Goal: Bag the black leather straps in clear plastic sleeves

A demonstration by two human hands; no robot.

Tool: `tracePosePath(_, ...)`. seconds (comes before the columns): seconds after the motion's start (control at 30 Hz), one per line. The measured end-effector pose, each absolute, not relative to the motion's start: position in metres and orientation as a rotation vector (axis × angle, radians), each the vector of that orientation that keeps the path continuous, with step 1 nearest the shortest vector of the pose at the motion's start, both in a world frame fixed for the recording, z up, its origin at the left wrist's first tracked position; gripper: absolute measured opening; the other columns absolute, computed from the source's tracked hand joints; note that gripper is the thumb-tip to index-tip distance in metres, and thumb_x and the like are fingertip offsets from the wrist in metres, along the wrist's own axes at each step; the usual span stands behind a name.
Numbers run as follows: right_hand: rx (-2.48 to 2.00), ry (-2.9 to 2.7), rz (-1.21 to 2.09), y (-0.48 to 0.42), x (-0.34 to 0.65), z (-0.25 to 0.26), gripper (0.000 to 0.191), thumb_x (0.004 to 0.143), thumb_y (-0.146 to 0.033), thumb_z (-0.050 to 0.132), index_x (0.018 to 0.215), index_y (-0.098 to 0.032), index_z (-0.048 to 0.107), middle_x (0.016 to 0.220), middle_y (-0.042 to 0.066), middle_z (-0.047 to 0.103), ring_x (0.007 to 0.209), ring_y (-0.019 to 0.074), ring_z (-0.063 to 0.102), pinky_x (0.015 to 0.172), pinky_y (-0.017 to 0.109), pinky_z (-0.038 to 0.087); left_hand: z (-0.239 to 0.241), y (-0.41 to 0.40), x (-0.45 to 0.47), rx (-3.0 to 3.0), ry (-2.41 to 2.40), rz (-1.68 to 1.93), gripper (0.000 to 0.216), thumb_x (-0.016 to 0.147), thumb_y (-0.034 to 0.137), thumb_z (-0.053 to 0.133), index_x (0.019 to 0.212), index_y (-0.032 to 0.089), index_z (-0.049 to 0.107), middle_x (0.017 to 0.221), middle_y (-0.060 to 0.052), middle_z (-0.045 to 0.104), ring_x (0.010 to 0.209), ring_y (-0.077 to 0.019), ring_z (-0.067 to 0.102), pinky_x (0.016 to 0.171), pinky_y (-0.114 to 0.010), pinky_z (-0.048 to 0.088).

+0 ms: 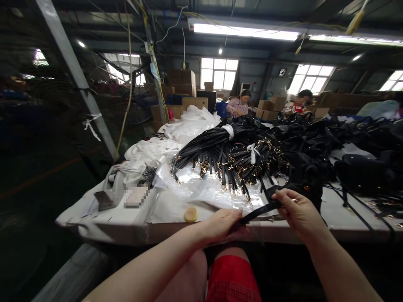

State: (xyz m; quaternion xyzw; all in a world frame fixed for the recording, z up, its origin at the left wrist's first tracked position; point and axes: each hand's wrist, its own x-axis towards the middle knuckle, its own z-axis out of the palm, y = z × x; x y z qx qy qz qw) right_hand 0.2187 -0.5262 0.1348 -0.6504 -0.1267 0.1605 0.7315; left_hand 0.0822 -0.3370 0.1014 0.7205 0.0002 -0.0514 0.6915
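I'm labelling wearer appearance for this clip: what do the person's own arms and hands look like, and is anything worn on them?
Both forearms are bare, with no sleeves in view. The left hand and the right hand are bare too: no gloves, and no watch or bracelet shows at either wrist. Whether a ring is worn is too small to tell. Below the arms, red checked fabric covers the lap.

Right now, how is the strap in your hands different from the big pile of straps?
The single strap is loose, stretched between the left hand and right hand. The bundled straps lie on the table, tied with white bands. Both are black.
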Motion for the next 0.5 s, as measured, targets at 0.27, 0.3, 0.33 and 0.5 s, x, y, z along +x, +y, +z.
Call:
tracePosePath(0.27, -1.629, -0.547, 0.276, -0.521, 0.2, 0.14, 0.043, 0.074, -0.06, 0.075, 0.093, -0.021, 0.073, 0.068, 0.002, 0.064, 0.047, 0.0119, 0.05, 0.043, 0.023, 0.042, 0.139, -0.359, 0.132, 1.612, -0.259, -0.184, 0.047, 0.091, 0.061, 0.046, 0.084, 0.017, 0.06, 0.069, 0.0, 0.059, 0.057, -0.0116, 0.054, 0.058, -0.024, 0.043)
tracePosePath(0.3, -1.614, -0.547, 0.292, -0.52, 0.197, 0.14, 0.042, 0.074, -0.059, 0.075, 0.095, -0.022, 0.072, 0.071, 0.003, 0.065, 0.05, 0.0136, 0.054, 0.045, 0.025, 0.046, 0.14, -0.361, 0.136, 1.651, -0.259, -0.189, 0.044, 0.089, 0.061, 0.05, 0.082, 0.018, 0.059, 0.066, 0.002, 0.057, 0.053, -0.0103, 0.051, 0.053, -0.023, 0.04)
tracePosePath(0.33, -1.596, -0.537, 0.308, -0.521, 0.196, 0.14, 0.042, 0.074, -0.057, 0.076, 0.096, -0.022, 0.071, 0.073, 0.003, 0.067, 0.053, 0.0152, 0.058, 0.049, 0.026, 0.05, 0.139, -0.363, 0.14, 1.674, -0.264, -0.197, 0.044, 0.088, 0.061, 0.053, 0.079, 0.018, 0.058, 0.064, 0.003, 0.055, 0.05, -0.0095, 0.049, 0.051, -0.022, 0.038)
tracePosePath(0.5, -1.458, -0.324, 0.258, -0.532, 0.204, 0.145, 0.041, 0.066, -0.047, 0.086, 0.093, -0.02, 0.072, 0.058, -0.002, 0.055, 0.045, 0.0086, 0.047, 0.038, 0.017, 0.039, 0.126, -0.357, 0.141, 1.434, -0.277, -0.342, 0.052, 0.081, 0.067, 0.059, 0.07, 0.017, 0.057, 0.063, 0.002, 0.058, 0.056, -0.0096, 0.052, 0.061, -0.024, 0.043)
